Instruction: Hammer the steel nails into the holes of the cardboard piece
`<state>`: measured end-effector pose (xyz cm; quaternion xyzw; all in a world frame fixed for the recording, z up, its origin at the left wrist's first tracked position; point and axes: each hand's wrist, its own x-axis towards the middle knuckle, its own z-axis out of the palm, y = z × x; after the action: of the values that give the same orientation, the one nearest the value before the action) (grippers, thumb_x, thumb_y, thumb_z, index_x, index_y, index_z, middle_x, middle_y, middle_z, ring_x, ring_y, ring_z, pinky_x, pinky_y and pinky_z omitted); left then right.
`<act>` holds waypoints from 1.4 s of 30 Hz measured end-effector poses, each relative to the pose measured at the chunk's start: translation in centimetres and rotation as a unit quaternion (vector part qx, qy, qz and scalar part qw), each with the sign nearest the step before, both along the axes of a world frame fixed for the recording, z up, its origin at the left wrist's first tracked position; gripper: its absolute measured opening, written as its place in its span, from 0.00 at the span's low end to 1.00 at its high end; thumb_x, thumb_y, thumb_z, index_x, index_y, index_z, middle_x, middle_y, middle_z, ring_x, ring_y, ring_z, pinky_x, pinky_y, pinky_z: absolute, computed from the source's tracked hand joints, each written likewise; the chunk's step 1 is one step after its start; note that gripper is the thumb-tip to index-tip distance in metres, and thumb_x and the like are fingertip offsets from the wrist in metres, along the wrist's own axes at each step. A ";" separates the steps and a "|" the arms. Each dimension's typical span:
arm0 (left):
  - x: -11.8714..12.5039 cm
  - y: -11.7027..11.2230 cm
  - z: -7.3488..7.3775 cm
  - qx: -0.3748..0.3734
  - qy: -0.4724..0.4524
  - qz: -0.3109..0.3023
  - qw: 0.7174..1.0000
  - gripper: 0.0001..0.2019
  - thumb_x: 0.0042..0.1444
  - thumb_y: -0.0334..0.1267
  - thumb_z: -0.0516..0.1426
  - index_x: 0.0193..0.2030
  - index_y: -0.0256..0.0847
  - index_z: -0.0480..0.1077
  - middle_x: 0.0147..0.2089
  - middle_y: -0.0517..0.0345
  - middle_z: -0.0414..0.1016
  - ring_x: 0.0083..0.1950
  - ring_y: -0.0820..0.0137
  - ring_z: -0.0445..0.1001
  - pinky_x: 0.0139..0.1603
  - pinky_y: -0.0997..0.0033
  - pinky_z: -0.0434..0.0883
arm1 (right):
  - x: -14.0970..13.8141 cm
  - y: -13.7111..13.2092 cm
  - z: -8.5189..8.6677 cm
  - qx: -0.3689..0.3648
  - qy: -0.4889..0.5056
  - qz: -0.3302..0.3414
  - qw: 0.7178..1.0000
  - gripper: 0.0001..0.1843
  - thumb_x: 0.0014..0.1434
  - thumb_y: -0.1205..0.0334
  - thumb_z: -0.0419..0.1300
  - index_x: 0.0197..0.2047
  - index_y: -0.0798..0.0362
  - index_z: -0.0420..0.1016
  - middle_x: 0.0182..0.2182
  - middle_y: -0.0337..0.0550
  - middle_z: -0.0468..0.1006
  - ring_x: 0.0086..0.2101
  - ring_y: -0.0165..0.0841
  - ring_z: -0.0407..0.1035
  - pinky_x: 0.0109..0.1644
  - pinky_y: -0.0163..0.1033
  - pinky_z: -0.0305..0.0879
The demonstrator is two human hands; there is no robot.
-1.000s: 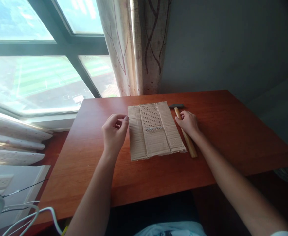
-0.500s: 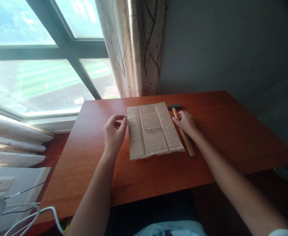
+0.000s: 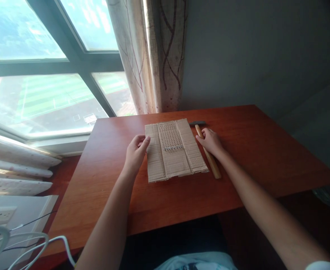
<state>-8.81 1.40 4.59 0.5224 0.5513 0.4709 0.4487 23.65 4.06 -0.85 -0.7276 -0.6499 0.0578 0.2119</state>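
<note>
A sheet of corrugated cardboard (image 3: 176, 165) lies on the table, with a grid of small dark holes in its upper middle. Along the grid's lower edge runs a row of small shiny pieces that look like nails. My left hand (image 3: 135, 152) grips the sheet's left edge, thumb on top, the other fingers curled and partly hidden. To the right of the cardboard rests a hammer (image 3: 213, 165), its wooden handle pointing toward me and its dark head at the far end. My right hand (image 3: 212, 141) is closed around the upper part of that handle.
The reddish-brown wooden table (image 3: 266, 153) stands against a grey wall and a patterned curtain (image 3: 170, 56). A large window (image 3: 52, 97) is at the left. White cables (image 3: 44, 240) and a wall socket (image 3: 3, 216) sit at the lower left, near the table's corner.
My left hand has moved right, onto the cardboard's left edge. My right hand stays on the hammer handle. The whole view has shifted slightly.
</note>
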 end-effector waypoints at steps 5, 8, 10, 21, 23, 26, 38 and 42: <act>0.0 0.0 0.1 0.005 -0.005 0.001 1.000 0.23 0.51 0.58 0.62 0.42 0.38 0.73 0.33 0.59 0.73 0.26 0.75 0.65 0.24 0.75 0.62 | -0.1 -0.1 -0.1 0.006 0.013 0.000 1.000 0.10 0.60 0.56 0.59 0.39 0.55 0.72 0.39 0.53 0.78 0.39 0.41 0.71 0.44 0.42 0.64; -0.1 -0.2 0.5 -0.015 -0.003 -0.011 1.000 0.24 0.53 0.59 0.61 0.42 0.37 0.72 0.28 0.62 0.68 0.24 0.75 0.62 0.23 0.75 0.61 | -0.2 -0.2 0.2 0.018 0.028 -0.005 0.999 0.11 0.59 0.56 0.60 0.40 0.56 0.74 0.39 0.54 0.77 0.40 0.43 0.71 0.45 0.44 0.65; -0.2 -0.4 0.9 -0.048 0.004 -0.037 0.998 0.25 0.54 0.60 0.59 0.41 0.37 0.71 0.25 0.64 0.64 0.23 0.76 0.61 0.21 0.76 0.59 | -0.4 -0.5 0.7 0.041 0.038 -0.010 0.998 0.14 0.60 0.55 0.59 0.44 0.56 0.74 0.43 0.56 0.76 0.40 0.42 0.71 0.47 0.44 0.66; -0.4 -1.1 1.9 -0.140 0.061 -0.151 0.977 0.28 0.54 0.65 0.57 0.40 0.37 0.71 0.26 0.62 0.64 0.23 0.75 0.60 0.21 0.75 0.56 | -5.6 -5.9 5.5 -0.105 0.557 0.108 0.817 0.25 0.63 0.37 0.53 0.43 0.49 0.77 0.37 0.44 0.81 0.37 0.38 0.73 0.41 0.41 0.67; -0.3 -1.1 1.8 -0.156 0.057 -0.161 0.973 0.28 0.53 0.65 0.58 0.39 0.36 0.71 0.28 0.60 0.68 0.24 0.74 0.62 0.21 0.75 0.56 | -6.0 -6.4 5.6 -0.134 0.591 0.104 0.789 0.21 0.62 0.40 0.58 0.41 0.50 0.77 0.36 0.42 0.82 0.38 0.37 0.74 0.42 0.40 0.68; -0.3 -1.2 1.7 -0.168 0.048 -0.167 0.970 0.27 0.53 0.63 0.59 0.40 0.36 0.72 0.31 0.57 0.73 0.27 0.70 0.67 0.24 0.74 0.60 | -6.4 -6.7 5.3 -0.172 0.631 0.056 0.754 0.17 0.57 0.45 0.64 0.38 0.51 0.76 0.33 0.41 0.82 0.36 0.37 0.75 0.39 0.39 0.68; 1.8 -1.9 0.7 -0.136 -0.111 -0.192 0.966 0.25 0.56 0.53 0.63 0.54 0.37 0.75 0.55 0.46 0.79 0.59 0.51 0.74 0.62 0.57 0.68 | -6.1 -7.8 6.5 -0.160 0.710 -0.020 0.686 0.10 0.58 0.55 0.63 0.35 0.54 0.75 0.31 0.45 0.83 0.32 0.37 0.77 0.36 0.39 0.73; 4.1 -2.3 0.5 -0.135 -0.159 -0.207 0.956 0.25 0.56 0.51 0.63 0.56 0.38 0.74 0.57 0.47 0.78 0.62 0.50 0.72 0.63 0.55 0.68 | -4.0 -8.5 7.8 -0.147 0.710 -0.011 0.689 0.09 0.60 0.58 0.62 0.40 0.53 0.77 0.35 0.45 0.84 0.33 0.37 0.78 0.40 0.40 0.75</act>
<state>-4.76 -0.95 5.05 0.4781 0.4104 0.3661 0.6848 19.63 -4.42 6.92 -0.4987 -0.2809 0.6497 0.5004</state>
